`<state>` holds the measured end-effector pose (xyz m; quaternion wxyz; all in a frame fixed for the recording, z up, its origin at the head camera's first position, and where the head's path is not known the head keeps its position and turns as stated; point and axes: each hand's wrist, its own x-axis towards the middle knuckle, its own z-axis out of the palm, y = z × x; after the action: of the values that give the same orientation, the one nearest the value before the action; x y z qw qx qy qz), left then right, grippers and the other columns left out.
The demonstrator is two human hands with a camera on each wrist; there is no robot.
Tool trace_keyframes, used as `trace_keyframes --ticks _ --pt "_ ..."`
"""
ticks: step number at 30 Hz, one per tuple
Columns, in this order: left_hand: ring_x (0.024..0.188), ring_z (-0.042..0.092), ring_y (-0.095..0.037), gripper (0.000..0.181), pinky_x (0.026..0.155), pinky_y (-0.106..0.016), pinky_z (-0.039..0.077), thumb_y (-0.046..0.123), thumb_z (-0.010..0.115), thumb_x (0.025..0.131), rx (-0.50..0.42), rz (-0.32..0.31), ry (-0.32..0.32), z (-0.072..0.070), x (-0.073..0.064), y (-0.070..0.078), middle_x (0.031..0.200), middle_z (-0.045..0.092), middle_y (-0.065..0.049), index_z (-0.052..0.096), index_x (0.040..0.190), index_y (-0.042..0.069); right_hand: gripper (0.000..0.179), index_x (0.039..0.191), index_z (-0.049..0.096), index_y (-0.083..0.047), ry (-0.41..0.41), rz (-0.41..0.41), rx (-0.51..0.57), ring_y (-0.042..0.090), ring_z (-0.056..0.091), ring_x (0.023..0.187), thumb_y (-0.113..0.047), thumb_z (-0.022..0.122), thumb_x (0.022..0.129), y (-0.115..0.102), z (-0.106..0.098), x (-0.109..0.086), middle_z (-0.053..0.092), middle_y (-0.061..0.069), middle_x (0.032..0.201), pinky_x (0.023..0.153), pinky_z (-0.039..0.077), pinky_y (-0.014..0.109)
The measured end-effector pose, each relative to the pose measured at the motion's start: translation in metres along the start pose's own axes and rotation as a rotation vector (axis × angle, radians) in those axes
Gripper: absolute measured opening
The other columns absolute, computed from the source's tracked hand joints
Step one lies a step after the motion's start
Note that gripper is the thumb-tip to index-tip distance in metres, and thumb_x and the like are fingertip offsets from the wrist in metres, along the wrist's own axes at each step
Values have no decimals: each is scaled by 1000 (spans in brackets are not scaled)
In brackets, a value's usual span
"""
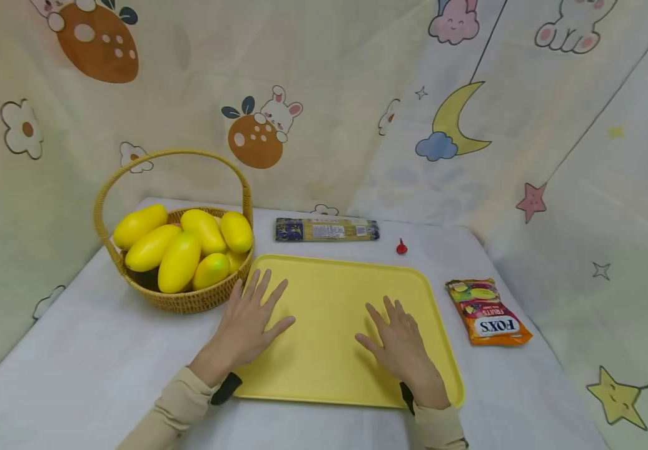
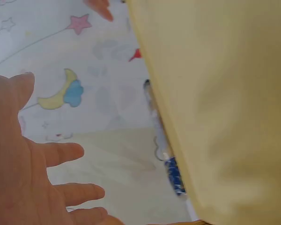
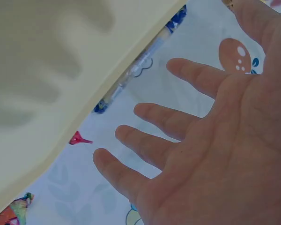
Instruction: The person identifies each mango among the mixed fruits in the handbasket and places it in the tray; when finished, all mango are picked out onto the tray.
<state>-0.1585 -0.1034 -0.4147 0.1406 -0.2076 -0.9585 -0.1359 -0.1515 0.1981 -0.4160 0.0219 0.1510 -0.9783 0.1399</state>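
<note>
Both hands are spread over a yellow tray [image 1: 329, 350] with nothing in them. My left hand [image 1: 248, 325] is above the tray's left side, fingers apart and pointing toward the back, close to the wicker basket. Over the tray's right part is my right hand [image 1: 399, 344], its fingers also straight and spread. In the left wrist view the palm of the left hand [image 2: 18, 164] shows beside the tray [image 2: 225, 103]. The right wrist view shows the right palm [image 3: 215, 154] and fingers, with shadows falling on the tray [image 3: 42, 70].
Left of the tray stands a tall-handled wicker basket [image 1: 186, 304] of yellow mangoes [image 1: 180, 262]. Behind the tray lie a long pack of noodles [image 1: 326, 230] and a small red object [image 1: 401, 247]. A Fox's candy bag [image 1: 487, 312] lies to the right. A patterned cloth [image 1: 329, 62] hangs behind.
</note>
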Motion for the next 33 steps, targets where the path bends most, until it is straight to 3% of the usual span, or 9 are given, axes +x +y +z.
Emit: trace_keyframes --ticks 4,9,12,16,20,23,28,29,33 --pt "147 12 -35 70 114 -59 9 57 44 96 -56 -12 4 -22 3 1 158 19 -18 31 151 16 65 144 43 -9 4 -27 7 49 19 141 -48 56 93 -1 -2 4 26 29 152 107 20 65" --pt "147 13 -36 74 113 -60 10 55 55 92 -77 -25 76 -49 5 -12 157 21 -18 31 151 16 64 144 43 -9 -6 -45 14 50 19 141 -46 57 93 -2 -2 5 27 30 151 107 20 66" --pt "145 17 -39 79 113 -60 12 56 60 88 -74 -2 164 -64 3 -26 156 25 -20 35 150 14 65 145 42 -8 -14 -50 12 50 20 140 -45 57 93 -3 -3 7 28 30 150 107 21 66" --pt "143 22 -42 84 114 -56 15 68 48 88 -81 40 333 -82 3 -46 154 27 -23 37 147 10 65 145 41 -9 -22 -48 5 50 24 139 -43 59 93 -5 -9 9 30 30 149 106 23 65" --pt "143 22 -42 92 110 -61 21 76 38 86 -111 23 479 -102 1 -67 154 26 -22 33 148 8 64 144 43 -8 -24 -44 9 50 29 136 -41 60 93 -5 -12 9 34 30 148 104 27 64" --pt "144 21 -39 96 103 -64 30 77 40 84 -121 -20 572 -117 -1 -85 156 24 -20 30 150 9 63 143 43 -6 -38 -41 21 50 30 136 -41 60 93 -4 -13 8 35 30 147 103 29 64" --pt "144 22 -34 98 111 -54 26 71 52 82 -179 -126 703 -136 -4 -119 157 25 -16 26 151 8 62 143 44 -6 -47 -42 39 50 30 136 -41 59 93 -3 -11 9 35 30 147 103 29 64" --pt "145 22 -33 96 115 -52 17 67 57 82 -211 -164 711 -138 -5 -126 157 26 -15 25 151 8 62 143 44 -6 -46 -44 39 50 30 136 -41 59 93 -3 -11 9 35 30 147 103 29 64" --pt "145 23 -28 84 117 -46 16 43 65 88 -372 -350 661 -142 -9 -151 158 24 -10 21 153 14 62 143 45 -6 -46 -54 36 49 31 136 -41 60 93 -2 -9 12 36 30 146 103 29 63"
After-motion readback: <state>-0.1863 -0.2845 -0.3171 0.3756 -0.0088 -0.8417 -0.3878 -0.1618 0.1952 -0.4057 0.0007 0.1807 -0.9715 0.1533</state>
